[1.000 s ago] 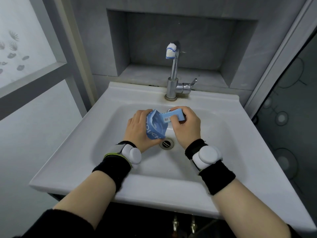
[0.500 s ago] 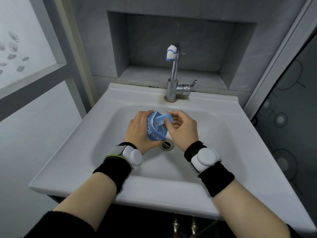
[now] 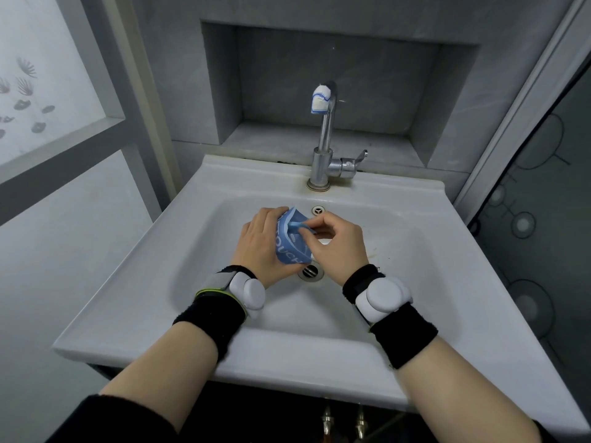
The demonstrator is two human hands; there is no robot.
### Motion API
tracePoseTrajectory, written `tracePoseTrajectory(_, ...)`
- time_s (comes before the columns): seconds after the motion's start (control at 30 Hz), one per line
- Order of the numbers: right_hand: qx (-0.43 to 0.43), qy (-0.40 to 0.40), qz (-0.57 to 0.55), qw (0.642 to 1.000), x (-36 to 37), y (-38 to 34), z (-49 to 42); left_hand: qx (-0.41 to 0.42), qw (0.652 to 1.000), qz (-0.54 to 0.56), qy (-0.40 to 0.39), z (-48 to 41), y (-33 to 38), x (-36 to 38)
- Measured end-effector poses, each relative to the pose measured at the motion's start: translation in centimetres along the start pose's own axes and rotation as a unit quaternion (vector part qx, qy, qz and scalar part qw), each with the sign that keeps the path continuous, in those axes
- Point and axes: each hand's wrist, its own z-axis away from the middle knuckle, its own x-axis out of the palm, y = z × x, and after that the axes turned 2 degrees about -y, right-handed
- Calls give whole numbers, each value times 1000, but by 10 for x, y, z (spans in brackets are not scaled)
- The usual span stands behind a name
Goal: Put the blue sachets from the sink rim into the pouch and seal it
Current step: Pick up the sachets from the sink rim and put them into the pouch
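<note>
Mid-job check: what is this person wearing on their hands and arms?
No gloves on the left hand or right hand. Each wrist carries a white rounded device beside a black towelling wristband. The left one has a grey strap with a yellow-green edge. A black sleeve starts near the left elbow.

We've fed the sachet [image 3: 301, 226] into the pouch [image 3: 289, 251]: only a sliver left showing at the right grip [image 3: 339, 247], which pinches it.
</note>
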Motion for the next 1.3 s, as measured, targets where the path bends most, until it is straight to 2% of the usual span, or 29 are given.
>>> tracePoseTrajectory(0.27, -41, 29, 33, 998, 0, -1, -1, 6, 1000, -12, -17, 0, 4, -4)
tracePoseTrajectory(0.57, 40, 18, -3, 999, -1, 0, 0, 13, 999, -16, -32, 0, 8, -6)
tracePoseTrajectory(0.83, 81, -29, 43, 995, 0, 1, 0, 19, 999, -30, -41, -1, 11, -6)
tracePoseTrajectory(1.3, 28, -58, 74, 995, -1, -4, 3, 23, 999, -20, -39, -1, 12, -6)
